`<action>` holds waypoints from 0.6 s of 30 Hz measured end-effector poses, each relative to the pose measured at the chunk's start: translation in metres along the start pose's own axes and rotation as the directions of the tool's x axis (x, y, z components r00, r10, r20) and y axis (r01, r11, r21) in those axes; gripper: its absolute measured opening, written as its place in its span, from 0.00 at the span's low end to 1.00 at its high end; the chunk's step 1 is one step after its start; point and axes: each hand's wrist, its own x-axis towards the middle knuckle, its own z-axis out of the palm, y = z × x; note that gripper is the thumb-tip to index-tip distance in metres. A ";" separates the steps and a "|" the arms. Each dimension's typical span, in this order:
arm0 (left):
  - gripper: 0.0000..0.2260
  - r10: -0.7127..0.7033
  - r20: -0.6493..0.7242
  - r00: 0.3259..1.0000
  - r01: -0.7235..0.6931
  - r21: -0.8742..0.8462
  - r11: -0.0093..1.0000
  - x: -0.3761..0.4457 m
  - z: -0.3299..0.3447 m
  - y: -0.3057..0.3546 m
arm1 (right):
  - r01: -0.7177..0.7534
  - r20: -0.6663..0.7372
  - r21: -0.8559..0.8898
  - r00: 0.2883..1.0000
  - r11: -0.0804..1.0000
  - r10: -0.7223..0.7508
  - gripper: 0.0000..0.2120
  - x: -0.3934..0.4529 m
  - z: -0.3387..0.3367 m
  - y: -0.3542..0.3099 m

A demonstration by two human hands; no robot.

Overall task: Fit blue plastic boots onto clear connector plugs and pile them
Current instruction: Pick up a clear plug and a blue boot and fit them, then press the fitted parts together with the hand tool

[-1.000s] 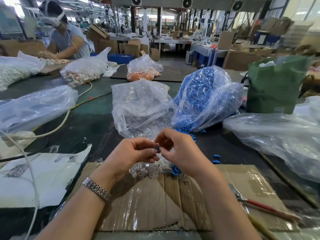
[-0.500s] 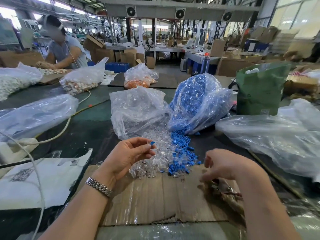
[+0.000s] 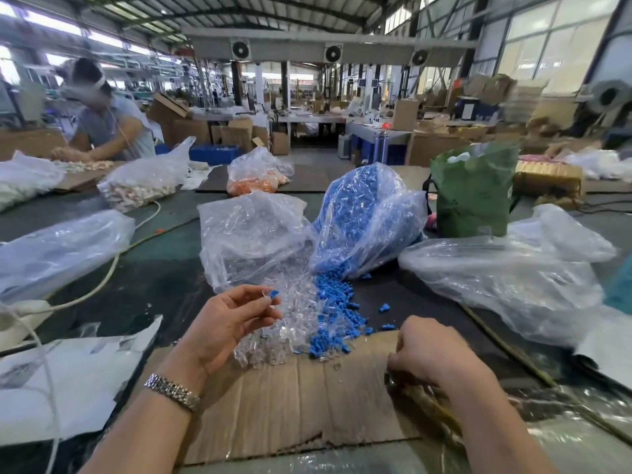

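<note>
The left hand [image 3: 227, 325] pinches a small clear connector plug capped with a blue plastic boot [image 3: 272, 295] at its fingertips, above the far edge of the flat brown cardboard sheet [image 3: 294, 401]. The right hand [image 3: 431, 355] curls at the sheet's right edge; whether it holds anything cannot be told. The crinkled clear bag [image 3: 253, 234] spills clear plugs [image 3: 273, 331]; the adjoining clear bag of blue boots [image 3: 362, 213] spills loose boots [image 3: 333, 314].

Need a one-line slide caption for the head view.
Left hand pinches a booted plug above piles of clear plugs and blue boots; right hand reaches down at the cardboard edge.
</note>
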 end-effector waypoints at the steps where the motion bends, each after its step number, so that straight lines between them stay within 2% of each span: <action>1: 0.11 -0.001 -0.002 1.000 0.001 -0.001 1.000 0.000 0.000 0.000 | 0.004 -0.021 0.008 1.000 1.000 -0.004 0.10 0.000 -0.001 -0.005; 7: 0.11 0.013 0.006 1.000 -0.013 -0.060 0.998 0.001 0.001 0.002 | 0.144 -0.205 0.158 0.973 0.977 -0.110 0.10 0.027 -0.016 -0.060; 11: 0.10 0.018 -0.015 1.000 -0.019 -0.074 0.997 0.000 0.003 0.004 | 0.217 -0.262 0.245 0.953 0.945 -0.151 0.09 0.051 -0.014 -0.091; 13: 0.10 0.017 -0.020 1.000 -0.018 -0.079 0.997 0.001 0.003 0.004 | 0.249 -0.239 0.329 0.955 0.911 -0.175 0.10 0.055 -0.007 -0.092; 15: 0.11 0.024 -0.036 0.999 -0.027 -0.087 0.996 0.002 0.001 0.005 | 0.266 -0.174 0.424 0.962 0.866 -0.211 0.18 0.051 -0.004 -0.084; 16: 0.11 0.027 -0.042 0.999 -0.030 -0.091 0.995 0.002 0.001 0.005 | 0.270 -0.117 0.403 0.963 0.875 -0.244 0.24 0.048 -0.003 -0.078; 18: 0.11 0.030 -0.046 0.998 -0.034 -0.097 0.995 0.002 0.002 0.006 | 0.278 -0.013 0.235 0.959 0.932 -0.283 0.31 0.041 0.000 -0.067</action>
